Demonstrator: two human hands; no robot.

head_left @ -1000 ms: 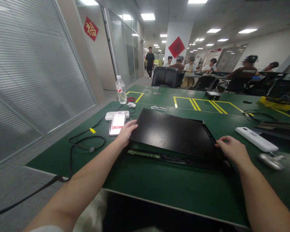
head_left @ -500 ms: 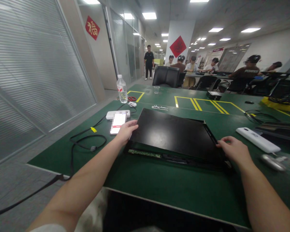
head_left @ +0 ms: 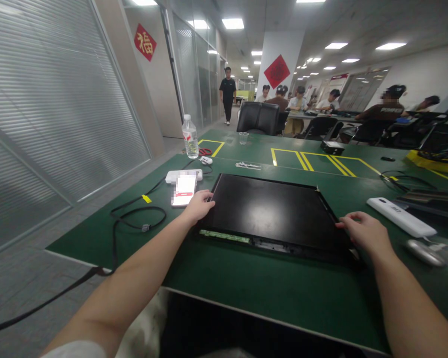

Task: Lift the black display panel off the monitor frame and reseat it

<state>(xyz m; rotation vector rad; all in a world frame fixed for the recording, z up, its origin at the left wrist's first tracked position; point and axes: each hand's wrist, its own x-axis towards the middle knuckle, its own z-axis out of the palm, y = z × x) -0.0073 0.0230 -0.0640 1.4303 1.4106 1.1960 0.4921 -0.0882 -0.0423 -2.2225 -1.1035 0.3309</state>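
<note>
A black LCD panel (head_left: 265,209) lies nearly flat in a shallow black frame (head_left: 302,252) on the green table. Along the frame's near edge runs a narrow green circuit board (head_left: 226,237). My left hand (head_left: 199,206) is closed at the panel's left edge, thumb and fingers at the border. At the right side, my right hand (head_left: 364,233) pinches the edge where panel and frame meet; its lower fingers are curled and partly hidden. Left of my left hand lies a lit smartphone (head_left: 184,191), overlapping a white power bank (head_left: 171,176).
A water bottle (head_left: 190,139), red-handled scissors (head_left: 206,152), a white mouse (head_left: 206,160) and a caliper (head_left: 248,165) lie beyond. A black cable (head_left: 134,214) loops at left. A white device (head_left: 399,217) sits at right. Several people are farther back.
The panel's raised left side has come down into the frame, both hands staying at its edges. A person in the background has walked closer.
</note>
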